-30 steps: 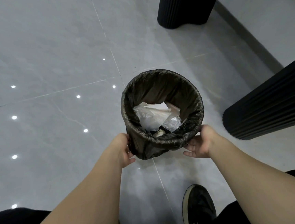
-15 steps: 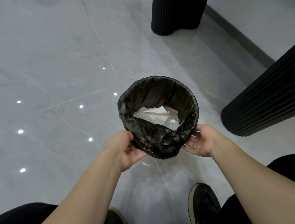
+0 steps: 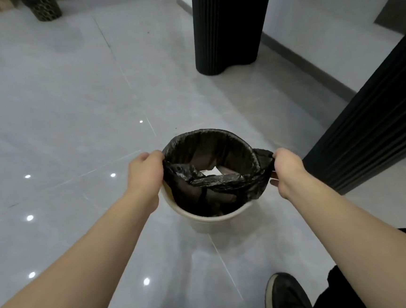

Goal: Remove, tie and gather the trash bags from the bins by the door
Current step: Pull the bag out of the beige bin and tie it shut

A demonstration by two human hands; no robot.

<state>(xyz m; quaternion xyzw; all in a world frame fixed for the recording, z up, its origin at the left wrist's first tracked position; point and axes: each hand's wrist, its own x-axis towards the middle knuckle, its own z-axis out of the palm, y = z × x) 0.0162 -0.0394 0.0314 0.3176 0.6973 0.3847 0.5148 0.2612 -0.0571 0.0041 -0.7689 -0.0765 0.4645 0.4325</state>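
Head view, lower middle: left hand (image 3: pixel 146 174) and right hand (image 3: pixel 287 167) each pinch the black trash bag (image 3: pixel 213 175) edge, peeling it off the cream bin (image 3: pixel 210 218). Removing seems half done; next, lift straight up.

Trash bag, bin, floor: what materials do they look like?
Trash bag: thin black plastic film, glossy and crinkled, bunching where the left hand and right hand pinch it. Bin: probably moulded plastic, smooth matte cream rim. Floor: polished grey tile, likely ceramic or stone, with grout lines and mirrored ceiling lights.
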